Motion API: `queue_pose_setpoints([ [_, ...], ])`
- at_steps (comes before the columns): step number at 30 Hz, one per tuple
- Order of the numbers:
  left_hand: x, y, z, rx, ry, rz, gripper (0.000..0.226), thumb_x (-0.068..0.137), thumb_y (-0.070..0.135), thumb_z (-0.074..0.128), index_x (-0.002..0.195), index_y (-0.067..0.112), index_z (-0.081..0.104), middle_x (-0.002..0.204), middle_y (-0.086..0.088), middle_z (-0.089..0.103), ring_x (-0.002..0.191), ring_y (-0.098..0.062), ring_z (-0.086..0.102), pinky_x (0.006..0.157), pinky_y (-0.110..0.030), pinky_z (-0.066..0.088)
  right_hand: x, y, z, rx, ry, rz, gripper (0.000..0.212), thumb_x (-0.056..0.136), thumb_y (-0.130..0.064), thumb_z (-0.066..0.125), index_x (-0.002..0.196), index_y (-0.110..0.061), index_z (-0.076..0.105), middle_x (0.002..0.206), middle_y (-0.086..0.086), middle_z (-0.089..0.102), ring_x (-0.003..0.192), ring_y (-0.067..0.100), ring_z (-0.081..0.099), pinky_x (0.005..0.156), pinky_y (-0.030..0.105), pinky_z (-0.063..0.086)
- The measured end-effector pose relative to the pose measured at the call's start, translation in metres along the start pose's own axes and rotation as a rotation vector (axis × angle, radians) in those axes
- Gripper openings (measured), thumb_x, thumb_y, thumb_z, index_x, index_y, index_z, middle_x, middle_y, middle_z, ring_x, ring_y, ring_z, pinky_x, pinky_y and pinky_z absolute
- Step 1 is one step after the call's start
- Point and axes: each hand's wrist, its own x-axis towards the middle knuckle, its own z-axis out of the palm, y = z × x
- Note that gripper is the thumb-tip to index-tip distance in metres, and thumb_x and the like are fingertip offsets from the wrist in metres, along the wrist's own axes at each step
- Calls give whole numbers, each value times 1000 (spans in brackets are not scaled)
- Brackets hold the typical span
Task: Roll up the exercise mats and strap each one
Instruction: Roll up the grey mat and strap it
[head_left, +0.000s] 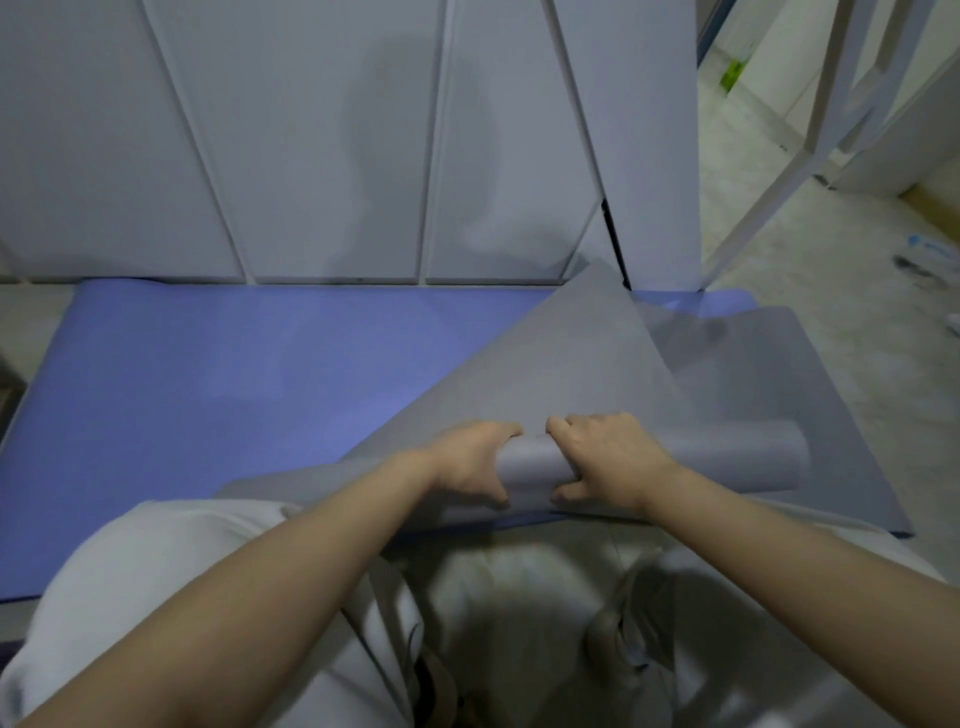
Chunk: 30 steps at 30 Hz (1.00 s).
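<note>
Our left hand (467, 460) and right hand (610, 460) curl round the half-rolled grey mat (737, 460) side by side, thumbs nearest us. The roll lies toward four o'clock on the blue mat (208, 389).

1. Pale speckled floor (810, 249), seen at rt.
2. blue mat (208, 384) flat on it, far edge by wall panels (311, 156).
3. grey mat (571, 364) over blue mat's rt end; its rt part on floor.
4. Small blurred items (914, 265) far rt.

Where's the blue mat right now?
In the head view, the blue mat lies flat on the floor, left and centre, partly under the grey mat, in front of the wall panels.
</note>
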Motion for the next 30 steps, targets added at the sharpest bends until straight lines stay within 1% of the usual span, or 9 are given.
queue_pose_setpoints([
  [2,-6,6,6,183,201,-1,48,75,36,70,115,20,48,117,-3,59,105,-27,56,74,-30,38,6,6,-4,29,-40,39,60,80,-53,64,120,-14,43,119,9,58,105,30,58,75,34,39],
  [5,-8,6,8,359,396,24,53,78,41,65,121,17,45,118,-3,56,105,-28,55,75,-34,37,17,13,-15,52,-64,33,55,76,-51,67,113,-16,48,113,9,62,102,31,59,70,31,36],
  [8,-7,1,10,465,535,117,68,56,46,82,107,14,51,91,-5,63,78,-27,64,60,-30,44,24,21,-30,123,-133,12,52,73,-47,72,111,-17,54,110,9,64,100,29,59,71,29,37],
  [10,-6,2,14,529,573,87,79,43,52,84,104,16,49,80,-2,62,65,-23,62,53,-26,43,28,25,-37,178,-199,11,52,71,-43,76,112,-17,57,111,8,64,100,28,60,72,28,39],
  [15,-2,7,14,302,399,36,62,74,47,71,120,16,44,111,-6,58,99,-29,57,68,-33,33,33,26,-32,254,-345,2,55,65,-43,81,109,-17,58,109,4,65,95,24,60,72,26,43],
  [18,1,9,11,174,251,8,58,74,44,72,116,18,43,112,-5,60,97,-29,56,65,-30,30,29,25,-20,258,-332,16,61,64,-45,82,112,-18,56,111,5,64,98,25,60,77,29,45],
  [22,7,6,8,86,151,25,56,69,40,77,112,18,47,109,-6,63,96,-29,58,70,-31,39,14,20,-10,112,-208,3,75,67,-46,79,126,-19,41,122,4,57,108,27,57,80,31,40],
  [26,9,1,-1,2,6,37,56,67,36,81,111,19,51,110,-4,62,99,-25,58,76,-29,42,3,8,2,-34,-60,-25,66,72,-44,71,124,-16,39,119,6,55,106,28,57,78,33,40],
  [30,4,-4,4,1,-43,22,61,66,37,83,114,18,49,114,-4,60,102,-25,56,80,-31,44,7,2,4,65,-112,-10,63,72,-45,72,119,-15,42,116,8,61,102,30,60,77,33,43],
])
